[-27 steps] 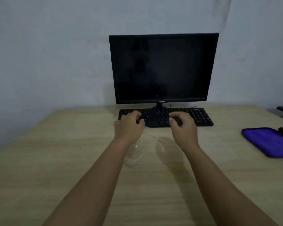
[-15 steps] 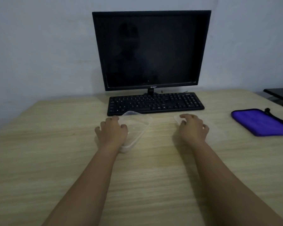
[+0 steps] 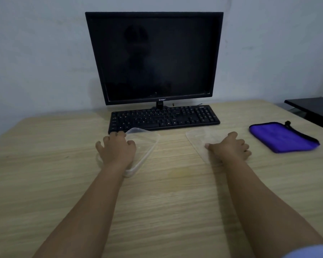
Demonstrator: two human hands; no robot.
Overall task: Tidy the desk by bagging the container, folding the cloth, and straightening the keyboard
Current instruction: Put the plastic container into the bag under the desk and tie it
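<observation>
Head view, the only one given: clear plastic container (image 3: 142, 144) is seen on the wooden desk (image 3: 166, 202), just in front of the left end of the black keyboard (image 3: 164, 117). The left hand (image 3: 117, 150) is laid over the container's near-left part, fingers curled down onto its rim, so it is judged to be gripping the container. A thin clear sheet or lid (image 3: 199, 139), possibly the bag, lies flat beside it to the right; the right hand (image 3: 229, 148) rests on that piece with fingers bent, but whether it is pinched or merely pressed cannot be told. The purple cloth (image 3: 282, 137) lies well apart at the right, seemingly already folded, with a black cord at its far corner. The keyboard sits roughly parallel to the dark monitor (image 3: 155, 56).

The step in hand is judged to be the bagging of the container. It would be done well if the clear piece were first lifted by one edge and its nature confirmed, since thin film clings to the desk. The container should be held level by its rim, being light and easily flexed, and kept off the keyboard.

A small white logo is seen on the monitor's lower bezel; its letters are too small to be read. Key legends are likewise illegible.
</observation>
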